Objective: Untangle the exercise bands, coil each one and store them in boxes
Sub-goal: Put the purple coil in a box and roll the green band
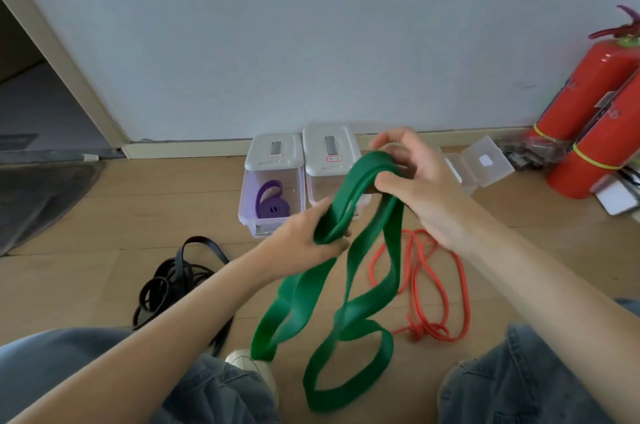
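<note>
- left hand grips green band mid-loop
- right hand pinches its top fold
- purple band coiled in left box

Green band in both hands, loops hanging.

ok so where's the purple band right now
The purple band lies coiled inside the left clear box by the wall, left of centre in the head view, just beyond the left hand.

Wooden floor: two lidded boxes, black bands, orange band, fire extinguishers.
</note>
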